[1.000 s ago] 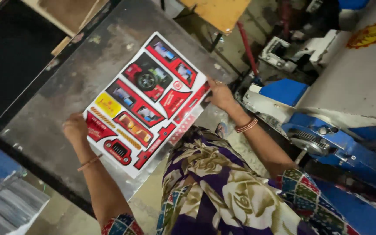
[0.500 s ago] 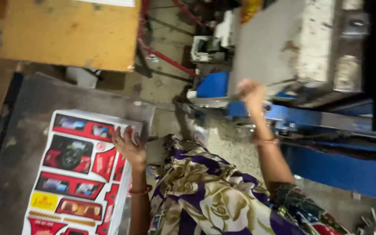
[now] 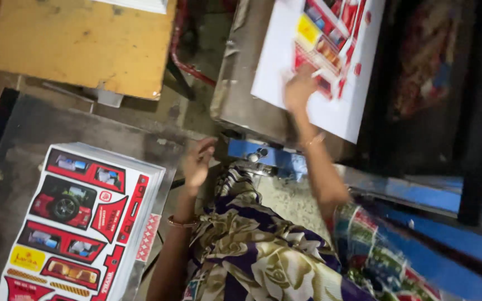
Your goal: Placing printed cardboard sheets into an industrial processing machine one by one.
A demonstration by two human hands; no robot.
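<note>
A stack of white printed sheets [image 3: 85, 217] with red, black and yellow toy-car cut-out shapes lies on a grey metal table [image 3: 40, 134] at the lower left. My left hand [image 3: 197, 161] hovers just right of the stack with its fingers apart and holds nothing. A single printed sheet [image 3: 330, 56] of the same kind lies on the grey metal plate of a machine [image 3: 241, 95] at the top. My right hand [image 3: 299, 89] is stretched out onto that sheet and holds it against the plate; the hand is blurred.
A yellow wooden board [image 3: 85, 44] stands beyond the table at the upper left. Blue machine parts [image 3: 419, 195] run along the right below the plate. My lap in patterned cloth [image 3: 263, 251] fills the bottom middle. A red tube [image 3: 188, 67] crosses the floor gap.
My right hand has carried one sheet up from the stack onto the machine plate. My left hand has come off the stack and now hangs free beside it. The view has swung right.
</note>
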